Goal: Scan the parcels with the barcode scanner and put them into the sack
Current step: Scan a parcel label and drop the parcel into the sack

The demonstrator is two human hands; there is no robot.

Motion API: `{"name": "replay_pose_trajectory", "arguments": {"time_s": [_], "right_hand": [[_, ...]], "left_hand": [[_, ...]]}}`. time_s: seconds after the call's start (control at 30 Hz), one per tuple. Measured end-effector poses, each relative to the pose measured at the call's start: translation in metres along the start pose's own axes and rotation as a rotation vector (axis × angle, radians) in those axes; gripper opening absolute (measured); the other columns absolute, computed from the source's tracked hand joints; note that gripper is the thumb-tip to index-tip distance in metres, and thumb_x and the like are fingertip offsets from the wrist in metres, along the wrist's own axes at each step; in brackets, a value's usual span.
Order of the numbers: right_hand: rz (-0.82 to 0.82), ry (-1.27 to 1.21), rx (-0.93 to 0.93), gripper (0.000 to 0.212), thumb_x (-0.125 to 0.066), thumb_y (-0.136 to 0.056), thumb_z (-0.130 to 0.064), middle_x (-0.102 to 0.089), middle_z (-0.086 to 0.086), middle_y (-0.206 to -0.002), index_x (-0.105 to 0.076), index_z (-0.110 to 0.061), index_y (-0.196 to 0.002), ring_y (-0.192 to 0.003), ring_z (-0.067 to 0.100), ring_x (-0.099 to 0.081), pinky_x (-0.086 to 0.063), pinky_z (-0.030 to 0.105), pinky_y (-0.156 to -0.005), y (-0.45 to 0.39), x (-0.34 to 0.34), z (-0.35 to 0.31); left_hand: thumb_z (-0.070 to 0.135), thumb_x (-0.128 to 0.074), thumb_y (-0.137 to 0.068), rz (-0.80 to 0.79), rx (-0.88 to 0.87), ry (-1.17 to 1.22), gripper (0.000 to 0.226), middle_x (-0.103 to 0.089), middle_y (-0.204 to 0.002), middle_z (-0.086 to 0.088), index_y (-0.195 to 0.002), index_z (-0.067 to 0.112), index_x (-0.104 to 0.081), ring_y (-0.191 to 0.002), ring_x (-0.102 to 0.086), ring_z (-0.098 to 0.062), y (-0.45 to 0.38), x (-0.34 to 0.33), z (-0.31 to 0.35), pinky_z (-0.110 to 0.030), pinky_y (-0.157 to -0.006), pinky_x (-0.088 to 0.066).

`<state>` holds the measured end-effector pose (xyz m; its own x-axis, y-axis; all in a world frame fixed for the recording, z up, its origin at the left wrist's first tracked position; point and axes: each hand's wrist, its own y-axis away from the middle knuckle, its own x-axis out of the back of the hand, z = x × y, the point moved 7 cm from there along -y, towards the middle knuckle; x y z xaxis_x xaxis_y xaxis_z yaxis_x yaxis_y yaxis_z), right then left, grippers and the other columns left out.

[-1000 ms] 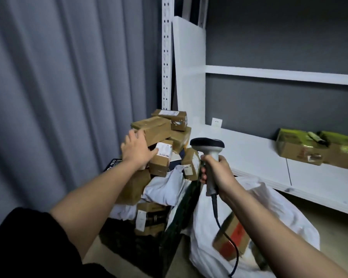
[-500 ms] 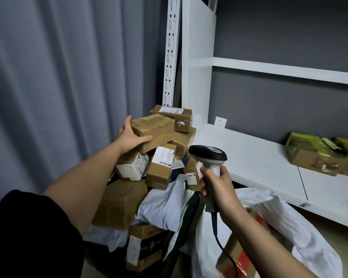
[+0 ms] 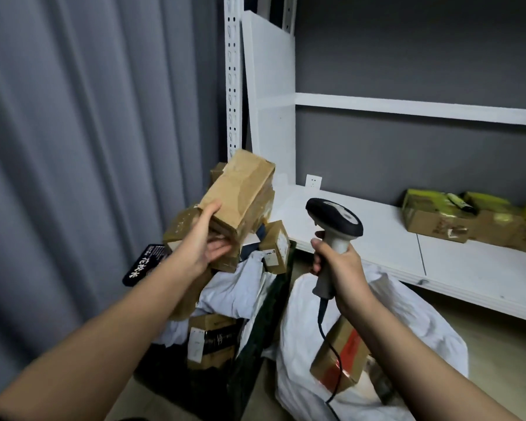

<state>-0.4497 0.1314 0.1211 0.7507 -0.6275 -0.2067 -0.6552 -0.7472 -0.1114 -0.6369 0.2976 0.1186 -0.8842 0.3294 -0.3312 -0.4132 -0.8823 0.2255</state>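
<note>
Two bare forearms, no sleeves, rings or watch visible.

Left hand (image 3: 205, 246) grips a tilted brown parcel (image 3: 240, 189) above the pile; right hand (image 3: 342, 264) holds the barcode scanner (image 3: 334, 220) over the white sack (image 3: 407, 323).

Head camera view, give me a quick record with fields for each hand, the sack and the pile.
left hand: left hand grips a brown parcel, lifted and tilted above the pile
right hand: right hand holds the barcode scanner by its handle, head up
sack: white sack open on the floor, a red-marked box inside
pile: parcel pile beside the curtain
scan: label not visible on the held parcel
</note>
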Motion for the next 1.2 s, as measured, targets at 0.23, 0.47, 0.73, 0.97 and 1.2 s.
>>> {"name": "replay_pose_trajectory", "arguments": {"time_s": [0.23,0.47,0.73,0.97,1.2], "right_hand": [[0.027,-0.219,0.074,0.02,-0.063,-0.092,-0.008,-0.058,-0.006,-0.083,-0.05,-0.017,-0.105,-0.06,0.009,-0.059,-0.049,0.022,-0.054,0.025,0.037,-0.017],[0.001,-0.189,0.113,0.053,-0.081,-0.076,-0.034,-0.069,0.014,-0.102,-0.056,-0.008,-0.115,-0.084,0.019,-0.065,-0.05,0.037,-0.072,0.031,0.061,-0.007],[0.028,-0.149,0.103,0.071,-0.088,-0.059,-0.054,-0.068,0.007,-0.106,-0.06,-0.02,-0.115,-0.101,0.029,-0.062,-0.048,0.053,-0.088,0.017,0.074,-0.005],[0.129,-0.041,0.061,0.07,-0.087,-0.067,-0.033,-0.071,0.0,-0.103,-0.052,-0.016,-0.125,-0.094,0.017,-0.069,-0.053,0.033,-0.081,0.008,0.099,0.003],[0.112,0.136,0.046,0.072,-0.085,-0.065,-0.047,-0.072,-0.004,-0.107,-0.052,-0.023,-0.125,-0.099,0.023,-0.071,-0.056,0.048,-0.088,0.012,0.091,0.014]], "left_hand": [[0.071,-0.052,-0.078,-0.266,0.383,0.354,0.074,-0.058,-0.125,-0.026,-0.132,0.02,-0.048,-0.11,-0.06,-0.04,0.074,-0.075,-0.086,-0.045,-0.084,-0.054],[0.073,-0.045,-0.074,-0.464,0.547,0.359,0.082,-0.066,-0.115,-0.021,-0.127,0.012,-0.059,-0.09,-0.067,-0.035,0.087,-0.115,-0.118,-0.041,-0.078,-0.054],[0.075,-0.037,-0.075,-0.636,0.621,0.344,0.089,-0.061,-0.119,-0.021,-0.131,0.008,-0.055,-0.095,-0.059,-0.035,0.077,-0.134,-0.14,-0.044,-0.084,-0.047],[0.069,-0.038,-0.085,-0.427,0.37,-0.007,0.052,-0.06,-0.131,-0.007,-0.116,0.033,-0.06,-0.117,-0.058,-0.032,0.054,-0.117,-0.142,-0.053,-0.103,-0.04],[0.048,-0.07,-0.071,-0.404,0.126,-0.147,0.07,-0.065,-0.126,0.004,-0.135,0.032,-0.049,-0.117,-0.06,-0.017,0.052,-0.11,-0.133,-0.048,-0.1,-0.047]]}}
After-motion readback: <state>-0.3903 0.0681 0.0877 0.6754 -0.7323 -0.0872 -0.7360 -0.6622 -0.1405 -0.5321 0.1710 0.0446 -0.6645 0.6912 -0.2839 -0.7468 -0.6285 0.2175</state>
